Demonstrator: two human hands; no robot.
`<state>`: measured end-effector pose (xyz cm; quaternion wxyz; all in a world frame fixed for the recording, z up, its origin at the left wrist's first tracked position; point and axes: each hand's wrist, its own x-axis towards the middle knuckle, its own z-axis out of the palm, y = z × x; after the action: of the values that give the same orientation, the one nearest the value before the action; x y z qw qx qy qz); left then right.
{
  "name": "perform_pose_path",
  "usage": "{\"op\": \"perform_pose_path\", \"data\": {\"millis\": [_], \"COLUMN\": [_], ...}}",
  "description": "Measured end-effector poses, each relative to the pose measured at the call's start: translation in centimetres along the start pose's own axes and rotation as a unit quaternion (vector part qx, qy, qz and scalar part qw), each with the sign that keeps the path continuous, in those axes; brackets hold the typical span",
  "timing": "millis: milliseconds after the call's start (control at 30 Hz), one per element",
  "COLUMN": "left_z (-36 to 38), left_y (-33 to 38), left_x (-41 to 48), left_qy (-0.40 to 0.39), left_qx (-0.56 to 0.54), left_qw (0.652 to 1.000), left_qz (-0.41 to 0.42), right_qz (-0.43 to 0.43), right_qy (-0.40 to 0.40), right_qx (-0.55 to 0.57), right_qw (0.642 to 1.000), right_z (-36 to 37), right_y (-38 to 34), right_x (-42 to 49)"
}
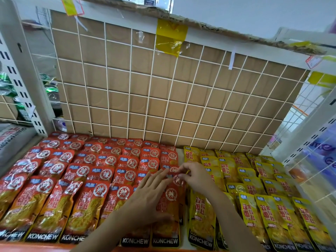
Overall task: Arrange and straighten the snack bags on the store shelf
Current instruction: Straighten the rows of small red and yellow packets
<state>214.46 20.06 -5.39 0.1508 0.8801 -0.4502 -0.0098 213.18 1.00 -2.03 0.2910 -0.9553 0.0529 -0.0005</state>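
Note:
Red snack bags (85,180) lie in overlapping rows across the left and middle of the shelf. Yellow snack bags (254,193) fill the right part in similar rows. My left hand (151,193) lies flat with straight fingers on the rightmost column of red bags. My right hand (194,176) pinches the top edge of a red bag (170,206) in that column, just beside the yellow rows. My forearms hide parts of the front bags.
A white wire grid backed with brown cardboard (163,91) stands behind the bags. White slotted uprights (20,84) frame the shelf on both sides. Green cans (51,90) stand behind the left side. A wire side panel (309,175) closes the right.

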Motion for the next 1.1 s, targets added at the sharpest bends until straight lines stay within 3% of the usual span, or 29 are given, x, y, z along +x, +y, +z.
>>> {"op": "perform_pose_path", "data": {"millis": [200, 467, 833, 1100], "left_z": [1.1, 1.1, 1.9, 1.4], "left_y": [0.2, 0.6, 0.9, 1.0], "left_x": [-1.6, -2.7, -2.3, -2.3], "left_qy": [-0.002, -0.029, -0.019, -0.018], "left_qx": [0.038, 0.097, 0.14, 0.156], "left_qw": [0.997, 0.994, 0.982, 0.977], "left_qz": [0.064, 0.043, 0.128, 0.142], "right_qz": [0.037, 0.04, 0.048, 0.044], "right_qy": [0.003, -0.01, -0.027, -0.062], "right_qx": [0.044, 0.035, 0.056, 0.058], "right_qw": [0.998, 0.999, 0.997, 0.995], "right_z": [0.3, 0.8, 1.1, 0.9], "right_y": [0.1, -0.2, -0.5, -0.8], "right_x": [0.9, 1.5, 1.6, 1.7]}}
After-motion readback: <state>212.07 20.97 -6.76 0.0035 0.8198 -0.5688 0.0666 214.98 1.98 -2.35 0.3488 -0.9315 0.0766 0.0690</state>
